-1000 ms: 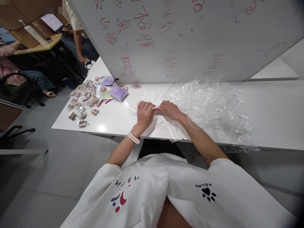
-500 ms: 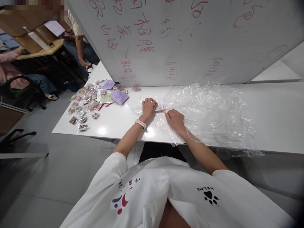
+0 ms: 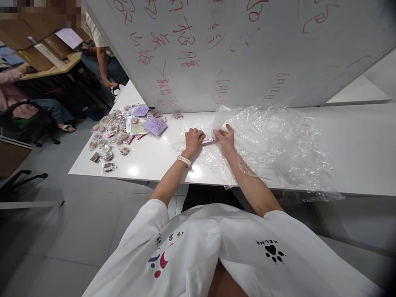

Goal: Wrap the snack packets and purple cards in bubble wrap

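Observation:
A small flat packet with a reddish edge (image 3: pixel 208 140) lies on thin clear plastic film (image 3: pixel 278 142) spread over the white table. My left hand (image 3: pixel 194 141), with a pale watch band at the wrist, rests over the packet's left part, fingers curled onto it and partly hiding it. My right hand (image 3: pixel 225 139) is at the packet's right end, its thumb and fingers apart. Film rises loosely by its fingertips and also lies over the right forearm.
Left on the table is a pile of small wrapped pieces (image 3: pixel 108 156) with purple packets (image 3: pixel 154 126). A whiteboard (image 3: pixel 247 53) with red writing stands along the back edge. Two other people are at the far left, one with a lowered arm (image 3: pixel 103 66).
My right hand has moved up and slightly left, its fingers spreading from a closed shape. Film near it has lifted. My left hand has stayed on the packet.

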`<state>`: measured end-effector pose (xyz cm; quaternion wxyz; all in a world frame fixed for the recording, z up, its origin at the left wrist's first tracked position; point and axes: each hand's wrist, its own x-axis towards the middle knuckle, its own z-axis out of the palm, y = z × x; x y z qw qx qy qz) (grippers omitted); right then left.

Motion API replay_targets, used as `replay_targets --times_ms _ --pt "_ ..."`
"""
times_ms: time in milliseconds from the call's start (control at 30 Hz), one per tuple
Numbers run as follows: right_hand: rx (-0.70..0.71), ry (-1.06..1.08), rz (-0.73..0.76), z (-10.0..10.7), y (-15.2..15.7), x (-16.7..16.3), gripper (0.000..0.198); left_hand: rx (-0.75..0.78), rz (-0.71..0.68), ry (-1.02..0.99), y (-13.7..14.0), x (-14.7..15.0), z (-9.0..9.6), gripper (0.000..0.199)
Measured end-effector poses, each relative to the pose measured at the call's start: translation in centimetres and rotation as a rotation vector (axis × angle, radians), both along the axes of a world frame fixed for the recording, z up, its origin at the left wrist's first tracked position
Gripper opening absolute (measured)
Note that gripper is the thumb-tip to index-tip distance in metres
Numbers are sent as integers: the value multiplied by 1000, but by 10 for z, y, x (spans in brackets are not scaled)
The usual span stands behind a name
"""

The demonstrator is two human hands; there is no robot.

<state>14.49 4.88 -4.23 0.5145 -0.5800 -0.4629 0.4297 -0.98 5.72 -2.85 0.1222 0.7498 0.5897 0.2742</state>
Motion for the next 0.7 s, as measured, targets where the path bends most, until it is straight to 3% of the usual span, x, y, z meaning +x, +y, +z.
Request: replay_targets --times_ms 133,233,333,400,467,567,633,700 --pt "230 -410 251 3 -13 -4 45 -58 27 20 2 2 -1 26" --pt "367 -794 293 6 -28 -4 42 -78 112 11 1 5 6 22" --pt "407 -978 312 9 -36 -2 43 21 228 -111 -22 5 22 15" --pt "423 -1028 338 12 -38 0 44 89 353 -351 -52 2 34 30" --pt "423 -1059 354 14 -40 1 47 63 528 -752 -86 -4 42 37" --pt "431 -1094 378 15 -44 3 50 -224 700 -1410 -120 -15 44 33" --pt "443 -1107 393 15 -47 3 48 -438 708 -1680 -120 -23 43 22" --pt "439 -1113 409 15 -49 3 46 -540 678 -1790 -104 -26 40 13"
